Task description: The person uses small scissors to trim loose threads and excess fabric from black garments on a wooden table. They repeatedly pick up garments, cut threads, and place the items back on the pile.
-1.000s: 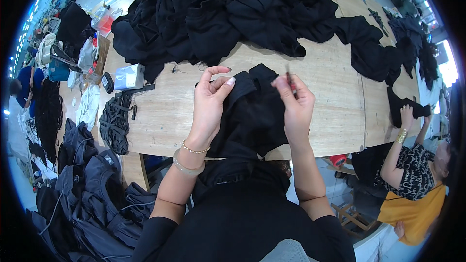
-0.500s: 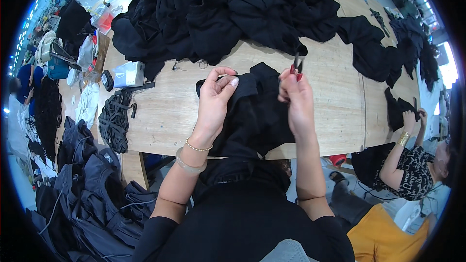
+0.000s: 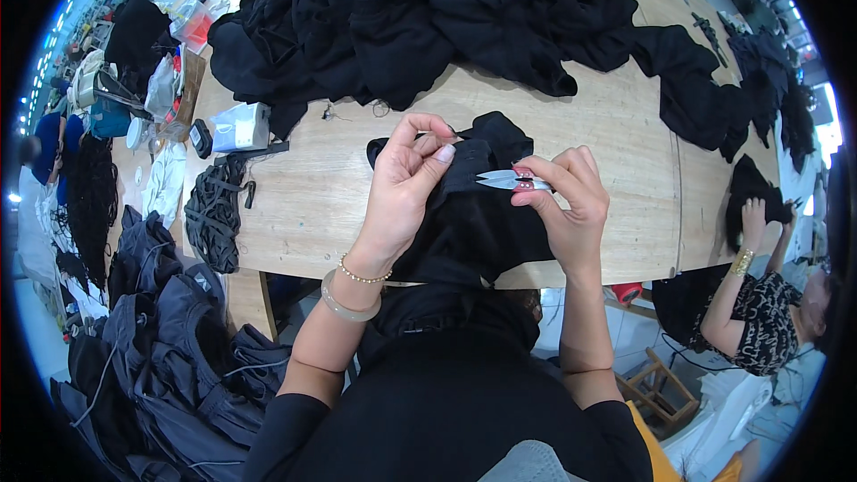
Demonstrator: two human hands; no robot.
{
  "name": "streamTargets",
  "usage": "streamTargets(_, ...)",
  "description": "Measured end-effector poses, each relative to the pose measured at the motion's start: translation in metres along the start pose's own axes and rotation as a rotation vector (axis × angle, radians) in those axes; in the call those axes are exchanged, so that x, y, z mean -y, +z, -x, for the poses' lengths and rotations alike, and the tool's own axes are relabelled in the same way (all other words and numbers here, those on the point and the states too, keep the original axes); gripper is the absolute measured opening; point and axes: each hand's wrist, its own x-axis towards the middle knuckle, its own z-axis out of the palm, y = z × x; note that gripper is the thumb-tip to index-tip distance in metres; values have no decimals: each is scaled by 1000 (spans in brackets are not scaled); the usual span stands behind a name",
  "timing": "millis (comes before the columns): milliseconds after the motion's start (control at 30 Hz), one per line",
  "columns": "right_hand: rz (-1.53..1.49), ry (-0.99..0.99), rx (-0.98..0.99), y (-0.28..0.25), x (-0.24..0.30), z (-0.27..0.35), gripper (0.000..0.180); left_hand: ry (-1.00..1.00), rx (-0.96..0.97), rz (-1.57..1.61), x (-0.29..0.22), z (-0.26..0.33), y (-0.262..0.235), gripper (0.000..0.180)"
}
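A black garment [image 3: 446, 223] lies bunched on the table in front of me and hangs over its near edge. At its upper edge my left hand [image 3: 403, 174] is closed, thumb and fingers pinching the cloth by a folded band. A thread between the fingertips is too fine to make out. My right hand [image 3: 573, 201] grips a pair of thread snips [image 3: 513, 180] with red on the handle. The pale pointed blades face left, a little apart, over the garment just right of my left thumb.
A large heap of black garments [image 3: 393, 27] covers the far side of the wooden table [image 3: 303, 205]. Left lie a tangle of dark straps [image 3: 212, 219] and a white box [image 3: 241, 128]. Dark clothes [image 3: 170, 348] pile up at lower left. Another person [image 3: 754, 312] handles black cloth at right.
My right hand has turned the snips from pointing away to pointing left, bringing the blades over the garment near my left hand. A figure in yellow at lower right has mostly moved out of view.
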Motion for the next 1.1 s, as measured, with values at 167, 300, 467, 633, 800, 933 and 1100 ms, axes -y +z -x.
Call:
streamTargets(167, 57, -48, -3, 4, 3, -2, 33, -7, 9, 15, 2, 0, -1, 18)
streamTargets(300, -36, 51, -54, 7, 4, -2, 33, 5, -8, 3, 3, 0, -1, 18)
streamTargets(467, -291, 81, -41, 29, 12, -7, 33, -30, -55, 63, 5, -2, 0, 18)
streamTargets(633, -575, 106, 344, 44, 26, 17, 11, -28, -77, 64, 6, -6, -8, 18)
streamTargets(800, -339, 179, -89, 34, 17, 9, 23, -30, -38, 173, 3, -7, -19, 18)
streamTargets(933, -200, -232, 244, 51, 41, 30, 44, -54, 88, 449, 20, -17, -32, 24)
streamTargets(1100, -673, 266, -96, 32, 46, 21, 29, -102, 73, 592, 21, -13, -36, 41)
